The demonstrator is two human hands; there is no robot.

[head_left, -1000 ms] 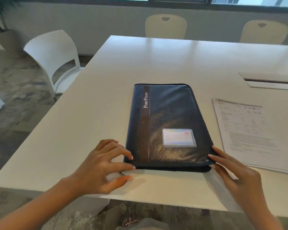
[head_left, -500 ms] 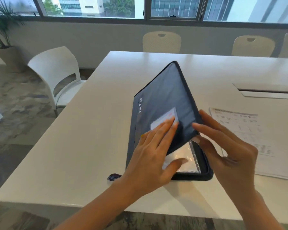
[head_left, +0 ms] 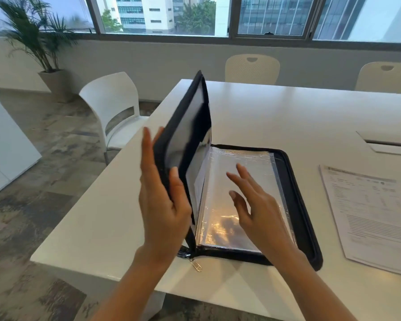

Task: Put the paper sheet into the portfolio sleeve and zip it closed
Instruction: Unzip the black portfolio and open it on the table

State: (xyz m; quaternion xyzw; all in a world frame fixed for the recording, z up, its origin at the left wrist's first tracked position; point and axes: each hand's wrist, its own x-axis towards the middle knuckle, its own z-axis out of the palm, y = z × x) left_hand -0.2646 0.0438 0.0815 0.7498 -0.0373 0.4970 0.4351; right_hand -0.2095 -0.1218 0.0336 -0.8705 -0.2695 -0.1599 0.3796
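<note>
The dark portfolio [head_left: 296, 200] lies unzipped on the white table, its front cover [head_left: 185, 133] swung up almost upright. My left hand [head_left: 162, 200] grips that cover's near edge, thumb inside and fingers outside. Clear plastic sleeves [head_left: 220, 188] lie flat on the right half and glare in the light. My right hand [head_left: 252, 205] hovers over them with fingers spread, holding nothing. The printed paper sheet [head_left: 368, 212] rests flat on the table to the portfolio's right. The metal zip pull [head_left: 196, 266] hangs at the near left corner.
The white table [head_left: 276, 117] reaches far back, with a cable hatch [head_left: 387, 142] at the right. A white chair [head_left: 111, 107] stands off the left edge and two cream chairs [head_left: 252, 68] at the far side. A potted plant [head_left: 39, 54] is in the far left corner.
The portfolio lay closed a second ago; its cover has since been lifted from flat to almost upright by my left hand. My right hand let go of the cover's edge and moved over the sleeves.
</note>
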